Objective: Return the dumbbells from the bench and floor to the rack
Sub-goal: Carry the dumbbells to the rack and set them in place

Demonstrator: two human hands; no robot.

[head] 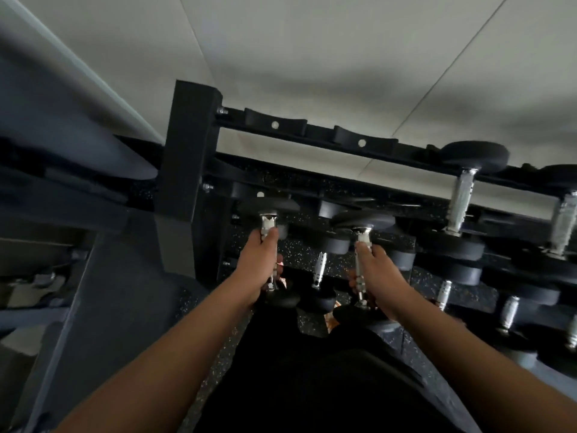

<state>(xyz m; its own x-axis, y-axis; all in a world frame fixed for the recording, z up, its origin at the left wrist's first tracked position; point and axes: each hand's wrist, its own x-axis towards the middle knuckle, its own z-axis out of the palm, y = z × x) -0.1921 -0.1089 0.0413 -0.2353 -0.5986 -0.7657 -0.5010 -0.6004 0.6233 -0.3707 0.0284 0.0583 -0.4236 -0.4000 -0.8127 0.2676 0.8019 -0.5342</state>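
Chrome handles are gripped in both hands: the left hand (260, 267) is wrapped around the knurled silver bar of a small dumbbell with round black rubber heads (269, 225), and the right hand (379, 275) is wrapped likewise around a second dumbbell of the same make (362, 237). Each thumb is laid along the top of its bar and the fingers are curled shut beneath it, so that only the far end of each handle and the far head are shown past the knuckles; the near heads are seen just below the wrists.

The step in hand is judged to be the placing of this pair on the black steel dumbbell rack (187, 157), at its left end beside the upright post. Both weights are held level with the middle tier, their far heads close to or perhaps touching the rear rail (contact cannot be told, the frame being blurred by motion). Two moulded black saddles (274, 121) on the top tier are seen vacant, and other black dumbbells (462, 198) are racked to the right.

What is called for next, by this reading, is that each dumbbell be lowered until both heads are borne by the rails, and only then that the fingers be opened and drawn back clear of the heads, lest they be pinched.
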